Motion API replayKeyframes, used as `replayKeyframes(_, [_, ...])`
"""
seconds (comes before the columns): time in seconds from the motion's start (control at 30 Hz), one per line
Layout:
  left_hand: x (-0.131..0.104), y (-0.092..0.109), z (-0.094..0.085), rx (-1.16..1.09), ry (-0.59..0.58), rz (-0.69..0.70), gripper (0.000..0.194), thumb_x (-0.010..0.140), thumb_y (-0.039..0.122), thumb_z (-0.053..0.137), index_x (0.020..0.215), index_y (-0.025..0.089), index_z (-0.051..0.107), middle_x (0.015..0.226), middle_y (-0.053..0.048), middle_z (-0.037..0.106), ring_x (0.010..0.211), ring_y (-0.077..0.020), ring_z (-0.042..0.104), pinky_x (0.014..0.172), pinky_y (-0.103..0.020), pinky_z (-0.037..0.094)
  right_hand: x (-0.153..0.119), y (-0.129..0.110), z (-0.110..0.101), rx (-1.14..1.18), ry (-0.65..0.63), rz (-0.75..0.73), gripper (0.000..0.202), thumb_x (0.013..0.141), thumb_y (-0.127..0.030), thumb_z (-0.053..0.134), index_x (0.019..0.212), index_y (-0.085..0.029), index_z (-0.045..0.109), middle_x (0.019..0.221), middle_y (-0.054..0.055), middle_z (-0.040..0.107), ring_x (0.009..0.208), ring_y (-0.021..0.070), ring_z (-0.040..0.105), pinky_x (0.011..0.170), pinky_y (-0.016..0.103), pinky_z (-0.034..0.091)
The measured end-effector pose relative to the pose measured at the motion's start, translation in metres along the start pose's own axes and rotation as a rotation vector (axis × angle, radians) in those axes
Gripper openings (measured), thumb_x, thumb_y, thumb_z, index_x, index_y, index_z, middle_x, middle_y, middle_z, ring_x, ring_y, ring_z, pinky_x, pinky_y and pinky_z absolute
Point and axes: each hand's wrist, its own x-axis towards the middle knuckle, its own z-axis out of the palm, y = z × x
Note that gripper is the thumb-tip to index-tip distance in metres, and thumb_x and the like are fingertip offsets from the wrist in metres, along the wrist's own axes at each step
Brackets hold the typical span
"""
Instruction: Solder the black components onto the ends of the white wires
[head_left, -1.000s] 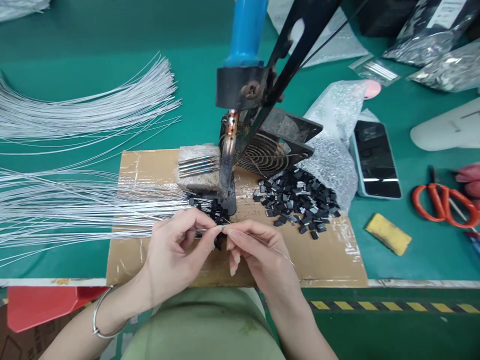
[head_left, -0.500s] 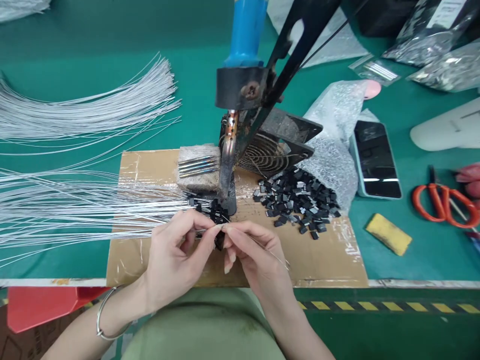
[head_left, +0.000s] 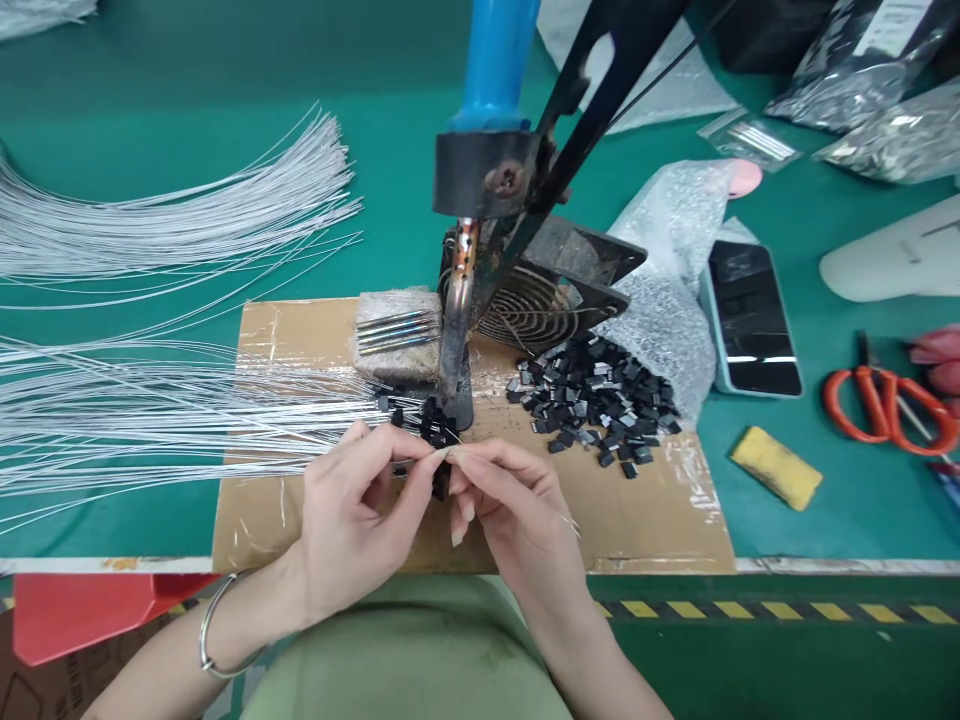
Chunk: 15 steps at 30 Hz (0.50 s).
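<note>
My left hand (head_left: 360, 515) and my right hand (head_left: 514, 510) meet at the fingertips, just below the soldering iron tip (head_left: 451, 365). Thumb and forefinger of the left are pinched together; what lies between them is too small to make out. The right pinches a thin silvery wire (head_left: 571, 524), whose loose part shows beside the hand. Right behind the fingers sit black connectors (head_left: 433, 420) at the ends of white wires (head_left: 285, 412), which run off to the left. The iron has a blue handle (head_left: 499, 60) and is clamped on a black arm (head_left: 581, 130).
A pile of small black connector housings (head_left: 600, 400) lies on the cardboard (head_left: 660, 530). Behind the iron stands a fan (head_left: 536, 305). To the right are a phone (head_left: 754, 320), a yellow sponge (head_left: 777, 468) and orange-handled scissors (head_left: 889, 405). More white wires (head_left: 225, 215) lie back left.
Both hands stay almost in place, fingertips together. The right hand has shifted very slightly, and less of the thin wire shows along it.
</note>
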Motion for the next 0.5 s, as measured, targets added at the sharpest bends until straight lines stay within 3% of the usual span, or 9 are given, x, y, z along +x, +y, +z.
replayKeyframes(0.5, [0.0003, 0.0006, 0.0024, -0.161, -0.001, -0.151, 0.013, 0.097, 0.014, 0.069, 0.086, 0.021, 0.069, 0.064, 0.006, 0.058, 0.052, -0.0078, 0.039, 0.048, -0.022, 0.032, -0.0023, 0.0101, 0.0045, 0.027, 0.052, -0.078, 0.013, 0.08, -0.035, 0.089, 0.079, -0.022, 0.086, 0.064, -0.001, 0.071, 0.043, 0.0081, 0.058, 0.041, 0.018, 0.059])
